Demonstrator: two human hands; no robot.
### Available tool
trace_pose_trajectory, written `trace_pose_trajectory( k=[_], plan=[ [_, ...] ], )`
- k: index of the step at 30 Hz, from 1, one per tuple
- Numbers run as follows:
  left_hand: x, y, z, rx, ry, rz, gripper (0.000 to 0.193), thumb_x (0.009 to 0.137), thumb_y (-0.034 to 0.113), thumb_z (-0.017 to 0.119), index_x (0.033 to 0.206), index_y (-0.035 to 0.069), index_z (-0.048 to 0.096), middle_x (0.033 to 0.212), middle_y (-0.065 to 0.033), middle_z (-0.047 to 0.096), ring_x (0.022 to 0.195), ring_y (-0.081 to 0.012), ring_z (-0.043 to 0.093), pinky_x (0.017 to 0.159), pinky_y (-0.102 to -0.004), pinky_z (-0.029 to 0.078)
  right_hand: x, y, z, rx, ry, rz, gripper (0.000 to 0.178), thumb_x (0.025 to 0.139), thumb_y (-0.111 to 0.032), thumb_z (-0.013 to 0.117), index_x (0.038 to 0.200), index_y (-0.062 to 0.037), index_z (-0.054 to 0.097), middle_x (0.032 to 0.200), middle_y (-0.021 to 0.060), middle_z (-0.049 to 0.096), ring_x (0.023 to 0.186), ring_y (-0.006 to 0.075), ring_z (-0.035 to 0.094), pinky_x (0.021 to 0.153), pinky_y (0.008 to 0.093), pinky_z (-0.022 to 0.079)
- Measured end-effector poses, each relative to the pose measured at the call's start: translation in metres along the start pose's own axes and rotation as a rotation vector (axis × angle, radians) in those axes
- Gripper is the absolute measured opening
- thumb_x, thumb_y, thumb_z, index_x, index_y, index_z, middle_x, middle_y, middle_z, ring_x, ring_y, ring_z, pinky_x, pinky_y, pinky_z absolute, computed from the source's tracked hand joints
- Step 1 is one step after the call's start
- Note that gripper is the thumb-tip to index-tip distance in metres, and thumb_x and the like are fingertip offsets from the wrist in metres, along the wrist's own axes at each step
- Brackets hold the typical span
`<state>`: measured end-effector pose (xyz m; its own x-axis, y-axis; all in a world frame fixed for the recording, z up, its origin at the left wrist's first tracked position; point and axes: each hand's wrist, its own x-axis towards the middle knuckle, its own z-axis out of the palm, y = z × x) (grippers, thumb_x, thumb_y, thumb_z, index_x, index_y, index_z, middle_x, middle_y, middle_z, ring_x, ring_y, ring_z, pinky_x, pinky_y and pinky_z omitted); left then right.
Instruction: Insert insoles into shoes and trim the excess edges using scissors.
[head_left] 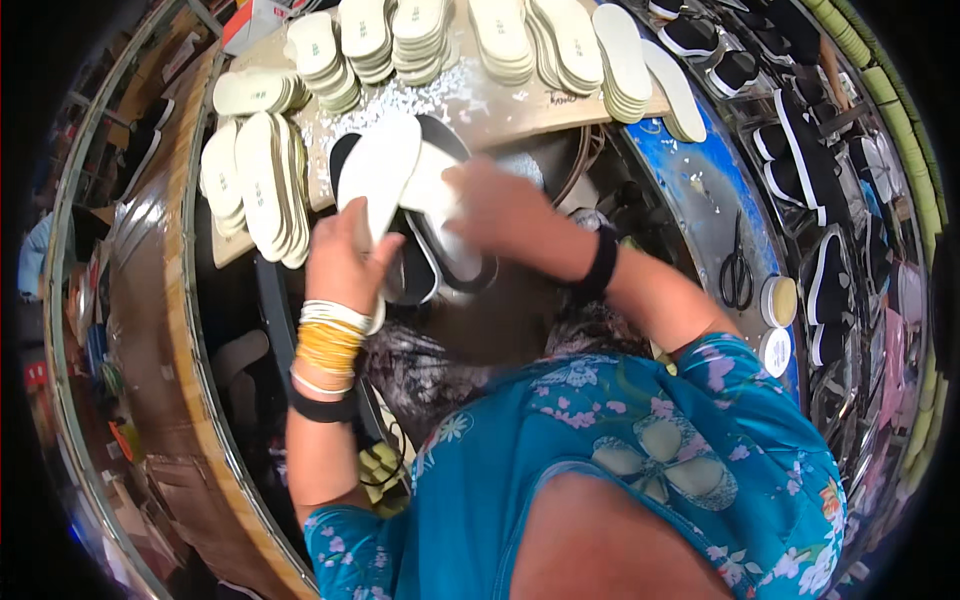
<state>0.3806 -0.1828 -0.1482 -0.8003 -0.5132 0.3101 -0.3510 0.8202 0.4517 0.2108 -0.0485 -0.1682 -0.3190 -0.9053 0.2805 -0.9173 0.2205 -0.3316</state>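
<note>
My left hand (345,250) is closed on a white insole (388,160), thumb toward the middle and fingers along its left edge. Beside it, a second white flat piece (428,182) meets the curled fingers of my right hand (512,215). That hand is smeared by motion, and whether the piece is an insole or a thin sheet I cannot tell. Under and around both are dark shoes with pale edges; one dark shoe (412,275) shows just below the insole. Their other parts are hidden by the white pieces and my hands.
Stacks of cream insoles (415,45) line the back and left of the wooden board (500,115), which carries white scraps. On the blue surface (690,190) at right lie black scissors (737,278) and a round tin (778,300). Wrapped black shoes (825,290) fill the far right.
</note>
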Motion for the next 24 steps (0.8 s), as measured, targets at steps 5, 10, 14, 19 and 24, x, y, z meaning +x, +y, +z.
trace_pose_trajectory(
  k=[5, 10, 14, 19, 24],
  plan=[
    [-0.040, -0.008, -0.053, -0.755, -0.250, -0.421, 0.017, 0.087, 0.018, 0.056, 0.089, 0.001, 0.056, 0.063, -0.0011, 0.054, 0.051, -0.0076, 0.051, 0.048, -0.0210, 0.041, -0.019, 0.003, -0.092, 0.542, -0.335, 0.261, 0.028, 0.073, -0.025, 0.066, 0.090, -0.0043, 0.057, 0.068, 0.0096, 0.056, 0.055, 0.0179, 0.055, 0.051, 0.0336, 0.047],
    [-0.064, 0.005, -0.069, -1.308, -0.573, -0.933, 0.018, 0.088, 0.022, 0.052, 0.086, 0.004, 0.049, 0.060, -0.0025, 0.052, 0.037, -0.0050, 0.043, 0.029, -0.0146, 0.029, -0.058, -0.032, -0.126, 1.579, -0.620, 1.073, 0.022, 0.089, -0.025, 0.049, 0.081, -0.0060, 0.057, 0.056, 0.0010, 0.049, 0.046, 0.0076, 0.048, 0.034, 0.0189, 0.034],
    [-0.020, -0.014, -0.036, -1.075, -0.665, -0.707, 0.023, 0.087, 0.024, 0.053, 0.083, 0.002, 0.054, 0.062, -0.0044, 0.055, 0.050, -0.0089, 0.052, 0.042, -0.0220, 0.041, -0.042, -0.016, -0.066, 1.133, -0.432, 0.477, 0.022, 0.084, -0.022, 0.053, 0.072, -0.0042, 0.056, 0.056, 0.0019, 0.048, 0.053, 0.0098, 0.051, 0.043, 0.0256, 0.040],
    [0.013, -0.025, 0.018, 0.136, -0.556, 0.039, 0.024, 0.079, 0.021, 0.056, 0.079, -0.003, 0.061, 0.078, -0.0256, 0.058, 0.077, -0.0413, 0.057, 0.067, -0.0424, 0.046, -0.006, -0.023, -0.033, -0.283, -0.453, -0.565, 0.009, 0.059, -0.014, 0.061, 0.061, -0.0054, 0.060, 0.060, 0.0101, 0.055, 0.058, 0.0278, 0.056, 0.054, 0.0337, 0.044],
    [0.047, -0.006, 0.033, 0.521, -0.827, 0.273, 0.021, 0.072, 0.018, 0.061, 0.083, 0.000, 0.064, 0.084, -0.0232, 0.061, 0.082, -0.0336, 0.061, 0.069, -0.0386, 0.050, 0.020, -0.023, -0.009, -0.306, -0.458, -0.489, 0.004, 0.052, -0.012, 0.064, 0.055, -0.0108, 0.062, 0.061, 0.0097, 0.059, 0.060, 0.0303, 0.059, 0.047, 0.0394, 0.045]
  ],
)
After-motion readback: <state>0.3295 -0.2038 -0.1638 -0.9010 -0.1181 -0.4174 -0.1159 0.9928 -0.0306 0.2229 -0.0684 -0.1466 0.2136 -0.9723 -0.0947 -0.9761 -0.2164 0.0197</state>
